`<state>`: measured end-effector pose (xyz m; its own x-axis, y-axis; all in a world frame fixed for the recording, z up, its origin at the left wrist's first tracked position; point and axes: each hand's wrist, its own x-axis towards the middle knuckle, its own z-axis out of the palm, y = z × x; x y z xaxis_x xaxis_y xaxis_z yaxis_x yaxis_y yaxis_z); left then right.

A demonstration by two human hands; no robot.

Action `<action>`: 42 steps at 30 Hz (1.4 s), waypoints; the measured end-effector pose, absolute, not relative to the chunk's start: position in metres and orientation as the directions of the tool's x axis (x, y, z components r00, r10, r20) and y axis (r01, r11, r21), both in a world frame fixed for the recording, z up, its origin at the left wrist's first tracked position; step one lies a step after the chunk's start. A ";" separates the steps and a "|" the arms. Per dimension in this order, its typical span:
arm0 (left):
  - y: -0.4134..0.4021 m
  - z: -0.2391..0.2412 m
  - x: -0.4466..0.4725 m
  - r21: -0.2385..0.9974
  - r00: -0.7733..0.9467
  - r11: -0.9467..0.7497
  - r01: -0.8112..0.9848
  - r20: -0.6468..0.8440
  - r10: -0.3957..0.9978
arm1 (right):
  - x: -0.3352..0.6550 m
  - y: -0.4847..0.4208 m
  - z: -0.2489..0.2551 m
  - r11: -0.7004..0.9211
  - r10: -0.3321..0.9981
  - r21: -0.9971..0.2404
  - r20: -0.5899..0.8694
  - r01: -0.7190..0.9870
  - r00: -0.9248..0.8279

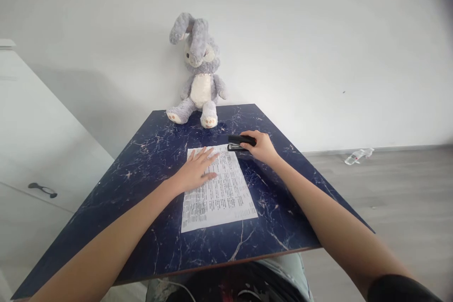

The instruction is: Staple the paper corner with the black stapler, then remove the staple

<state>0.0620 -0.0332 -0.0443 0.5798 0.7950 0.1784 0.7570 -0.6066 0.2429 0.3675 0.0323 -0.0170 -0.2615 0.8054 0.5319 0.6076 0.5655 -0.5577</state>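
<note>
Around the work: a plush rabbit sits at the far edge of the table, its back towards the wall and its feet on the tabletop, beyond the sheet and apart from both hands. A printed sheet lies flat near the middle of the table; the left hand rests on it, palm down with fingers spread, and covers part of the text along its left and upper areas. The right hand grips the rear part of a black stapler between thumb and fingers. The stapler is at the sheet's far right corner; whether paper lies between its jaws cannot be determined.

Orientation: the stapler's front end points left, its long axis running roughly left to right, its upper arm raised from the base at the front. The sheet's long axis runs from the near side to the far side, slightly skewed.

Surface and room: the tabletop is dark blue with pale marble veining. A white cabinet with a dark handle stands to the left. Right of the table, a clear plastic item lies on the grey floor, near the foot of the wall
</note>
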 end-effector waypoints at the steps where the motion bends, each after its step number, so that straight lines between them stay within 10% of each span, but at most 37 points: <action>1: -0.035 -0.046 0.062 0.233 0.603 -0.613 0.755 0.119 0.789 | 0.372 0.037 -0.018 0.540 0.817 -0.526 0.515 0.657 -0.260; 42: -0.041 -0.040 0.062 0.219 0.578 -0.620 0.754 0.229 0.783 | 0.368 0.023 -0.008 0.762 0.624 -0.483 0.371 0.431 -0.688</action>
